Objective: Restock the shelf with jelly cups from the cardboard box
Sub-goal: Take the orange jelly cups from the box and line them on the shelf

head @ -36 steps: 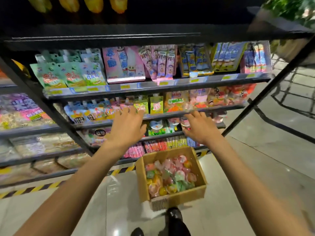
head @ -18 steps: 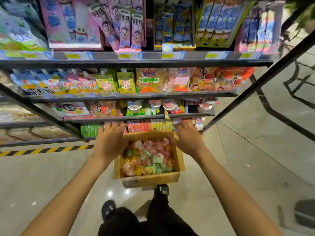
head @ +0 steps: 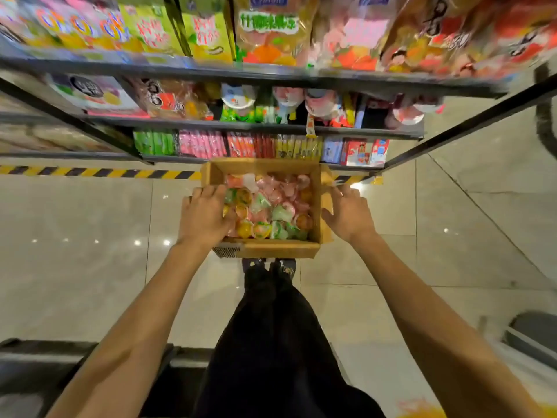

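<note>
The open brown cardboard box [head: 280, 249] sits on the pale glossy tiled floor [head: 90, 224], its far edge touching the bottom tier of the dark metal shelf [head: 271, 128]. Bare floor lies open on both sides. The colourful plastic jelly cups [head: 271, 206] fill the box. The left hand [head: 205, 215] straddles the left wall, thumb inside on the cups, seemingly gripping it. The right hand [head: 349, 212], fingers spread, meets the right wall; blur hides whether it grips.
</note>
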